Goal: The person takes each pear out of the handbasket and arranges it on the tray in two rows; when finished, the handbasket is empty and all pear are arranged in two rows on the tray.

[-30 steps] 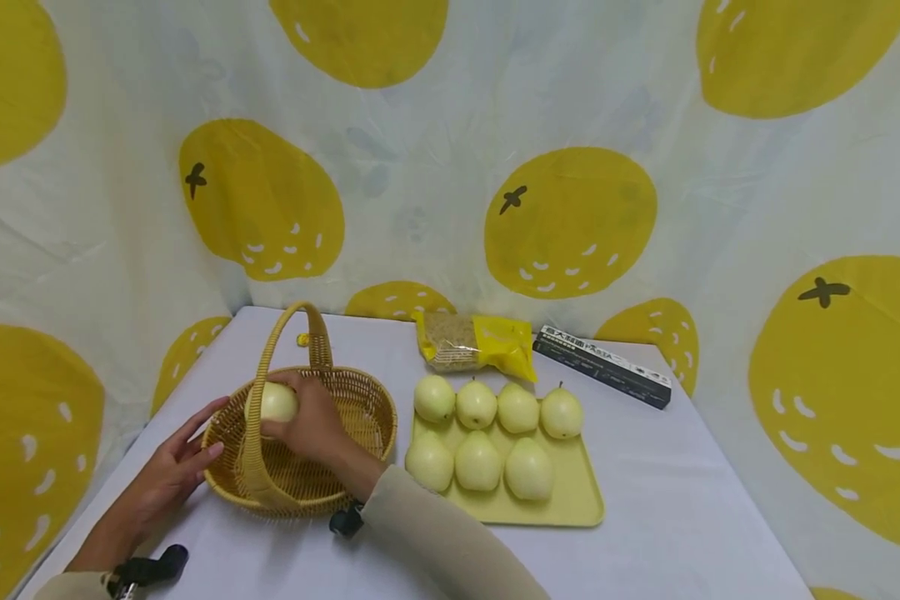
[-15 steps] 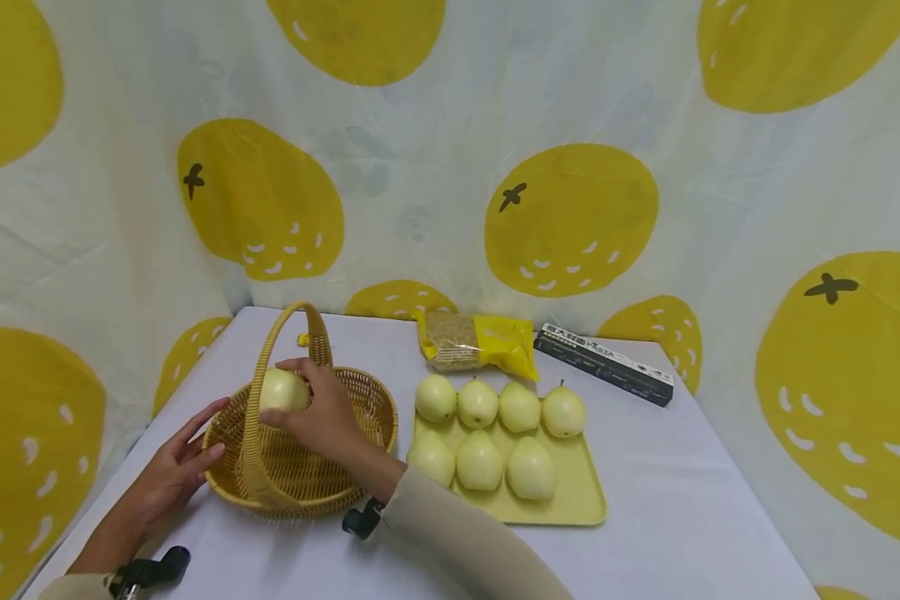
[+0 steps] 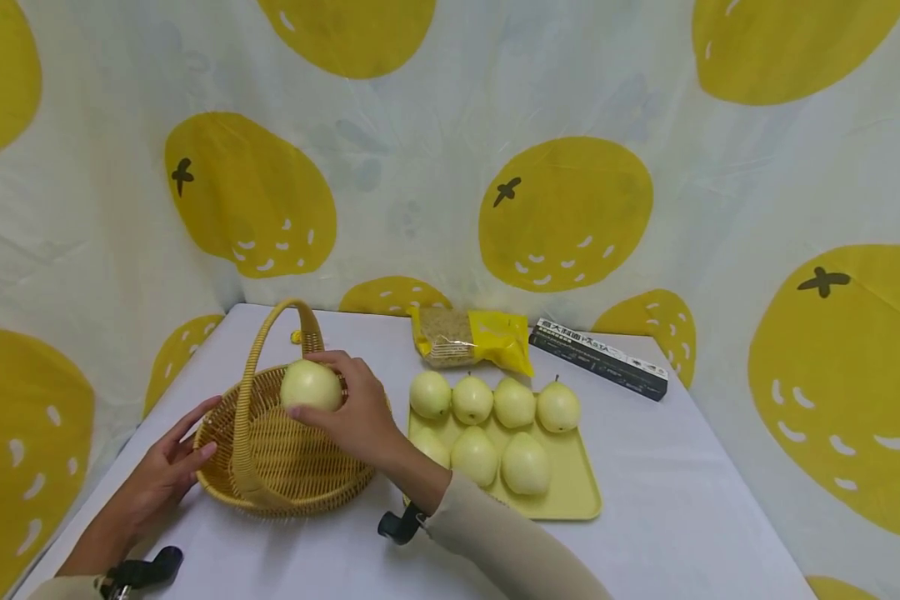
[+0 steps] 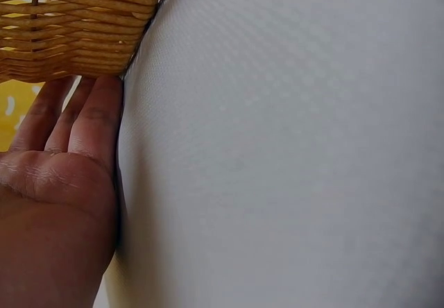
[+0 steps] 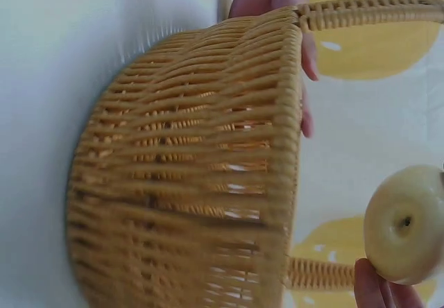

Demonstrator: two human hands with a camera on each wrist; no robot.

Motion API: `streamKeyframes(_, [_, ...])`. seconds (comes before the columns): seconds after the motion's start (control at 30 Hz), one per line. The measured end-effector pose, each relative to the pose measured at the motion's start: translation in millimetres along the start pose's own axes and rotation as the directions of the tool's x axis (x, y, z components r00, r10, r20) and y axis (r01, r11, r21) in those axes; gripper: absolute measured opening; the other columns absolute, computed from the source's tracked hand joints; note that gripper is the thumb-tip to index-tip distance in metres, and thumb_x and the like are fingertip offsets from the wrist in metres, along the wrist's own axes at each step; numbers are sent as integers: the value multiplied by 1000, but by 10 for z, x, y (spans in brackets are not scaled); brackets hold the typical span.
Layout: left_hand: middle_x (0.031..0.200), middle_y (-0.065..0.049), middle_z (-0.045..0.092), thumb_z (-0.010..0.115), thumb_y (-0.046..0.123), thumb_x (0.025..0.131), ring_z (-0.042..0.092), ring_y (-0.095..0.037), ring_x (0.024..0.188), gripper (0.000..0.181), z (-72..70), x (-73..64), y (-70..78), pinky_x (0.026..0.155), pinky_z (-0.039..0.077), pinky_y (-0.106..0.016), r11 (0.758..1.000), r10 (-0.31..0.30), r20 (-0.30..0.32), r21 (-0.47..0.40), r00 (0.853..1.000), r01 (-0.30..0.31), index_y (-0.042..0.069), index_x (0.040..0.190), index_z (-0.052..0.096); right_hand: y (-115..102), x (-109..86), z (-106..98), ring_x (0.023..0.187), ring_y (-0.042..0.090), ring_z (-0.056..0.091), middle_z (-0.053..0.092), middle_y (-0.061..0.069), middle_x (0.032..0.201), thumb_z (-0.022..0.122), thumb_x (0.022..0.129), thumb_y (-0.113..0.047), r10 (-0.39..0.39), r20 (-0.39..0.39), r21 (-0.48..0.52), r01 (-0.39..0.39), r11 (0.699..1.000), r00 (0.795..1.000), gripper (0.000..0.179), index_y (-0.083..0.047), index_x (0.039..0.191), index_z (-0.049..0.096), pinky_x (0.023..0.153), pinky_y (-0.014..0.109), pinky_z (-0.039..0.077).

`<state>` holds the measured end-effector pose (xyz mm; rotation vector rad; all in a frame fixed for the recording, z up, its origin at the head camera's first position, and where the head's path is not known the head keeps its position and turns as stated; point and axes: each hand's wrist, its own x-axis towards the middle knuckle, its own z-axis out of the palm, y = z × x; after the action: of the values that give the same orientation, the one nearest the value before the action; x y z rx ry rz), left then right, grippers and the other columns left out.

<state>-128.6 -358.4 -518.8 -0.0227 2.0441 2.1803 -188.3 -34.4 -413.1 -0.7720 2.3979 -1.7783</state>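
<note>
My right hand (image 3: 363, 411) grips a pale yellow-green pear (image 3: 311, 386) over the right half of a wicker basket (image 3: 292, 504). In the right wrist view the pear (image 5: 404, 225) hangs past the basket rim, its dimpled end facing the camera, fingertips against its side. No fruit shows on the basket's woven floor. At the basket's left end, my left hand (image 3: 157, 475) rests with fairly straight fingers against the wall and rim. The left wrist view shows its fingers (image 4: 94, 117) reaching up against the weave.
Right of the basket, a yellow tray (image 3: 570, 492) bears several pears (image 3: 525, 462). Behind it lie a yellow-and-clear food packet (image 3: 471, 337) and a long black pasta box (image 3: 598, 358). The basket's tall handle (image 3: 243, 425) arches up left of the held pear. Patterned cloth hangs behind the table.
My right hand has lifted the pear from inside the basket's left part and carried it right, out past the handle. The left hand stays at the basket's left end.
</note>
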Motion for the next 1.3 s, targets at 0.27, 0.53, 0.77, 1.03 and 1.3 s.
streamKeyframes(0.27, [136, 30, 54, 59, 8, 109, 60, 14, 119, 78, -34, 15, 27, 92, 57, -19, 1000, -5, -10, 31, 1000, 5, 37, 170, 21, 3, -174, -251, 111, 16, 61, 57, -2, 131, 89, 87, -35, 6, -43, 1, -6, 1000, 999, 66, -37, 145, 58, 85, 29, 56])
streamKeyframes(0.53, [170, 4, 29, 60, 13, 109, 56, 18, 119, 79, -54, 27, 30, 93, 55, -15, 998, -48, -22, 46, 999, 49, 42, 170, 18, 22, -328, -425, 109, 19, 61, 58, -1, 135, 91, 85, -35, 38, -95, 20, -36, 999, 995, 67, -37, 144, 60, 86, 33, 55])
streamKeyframes(0.77, [179, -11, 9, 59, 14, 110, 54, 21, 119, 79, -42, 16, 28, 93, 54, -14, 996, -55, -13, 66, 998, 55, 41, 170, 16, 85, -463, -584, 109, 20, 60, 60, -2, 134, 89, 86, -32, 72, -122, 35, -69, 997, 990, 65, -36, 144, 60, 90, 39, 53])
streamKeyframes(1.03, [139, 29, 52, 56, 7, 110, 58, 15, 122, 77, -64, 17, 13, 94, 56, -18, 1000, 17, 28, 19, 999, -18, 35, 171, 19, 220, -611, -808, 111, 23, 59, 57, -1, 138, 89, 86, -35, 133, -155, 28, -130, 991, 979, 64, -43, 142, 59, 92, 40, 52])
streamKeyframes(1.3, [139, 29, 49, 57, 7, 110, 58, 16, 121, 77, -48, 13, 4, 93, 56, -18, 1000, 7, 17, 18, 1000, -7, 36, 171, 20, 335, -765, -1065, 109, 27, 58, 58, 1, 138, 91, 85, -35, 211, -210, -14, -219, 976, 954, 64, -42, 141, 60, 88, 39, 51])
